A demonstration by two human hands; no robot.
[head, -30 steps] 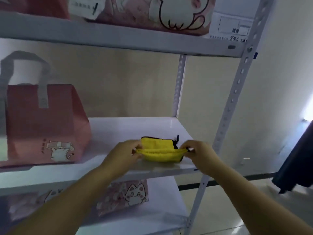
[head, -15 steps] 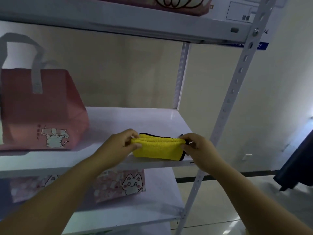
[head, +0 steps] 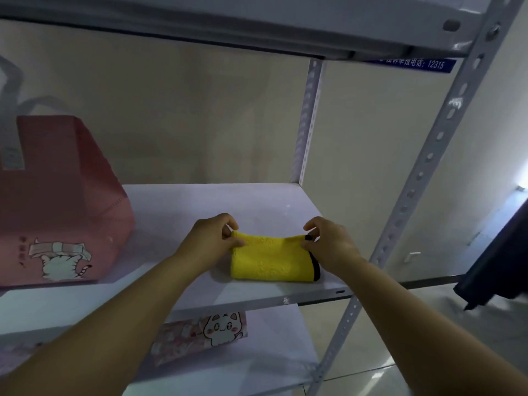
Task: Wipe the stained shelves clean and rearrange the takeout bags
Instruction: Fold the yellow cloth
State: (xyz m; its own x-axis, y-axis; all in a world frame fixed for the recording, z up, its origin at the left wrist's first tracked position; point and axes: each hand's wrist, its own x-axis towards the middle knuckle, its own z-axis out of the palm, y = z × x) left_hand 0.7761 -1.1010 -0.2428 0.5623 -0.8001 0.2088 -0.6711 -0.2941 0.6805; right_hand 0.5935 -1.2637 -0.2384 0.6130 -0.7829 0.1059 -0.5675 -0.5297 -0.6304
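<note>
Yellow cloth (head: pixel 270 260), folded, black-edged, on shelf (head: pixel 177 207)

Head camera looks forward-down, close to shelf (head: pixel 200 201).

Yellow cloth (head: pixel 270 260) with black trim; pink cat-print bag (head: pixel 61 207); white shelf (head: pixel 183 207).

Pale metal shelf (head: pixel 185 201), pink takeout bag (head: pixel 57 210) standing at left, folded yellow cloth (head: pixel 268 261) lying near front right edge
</note>
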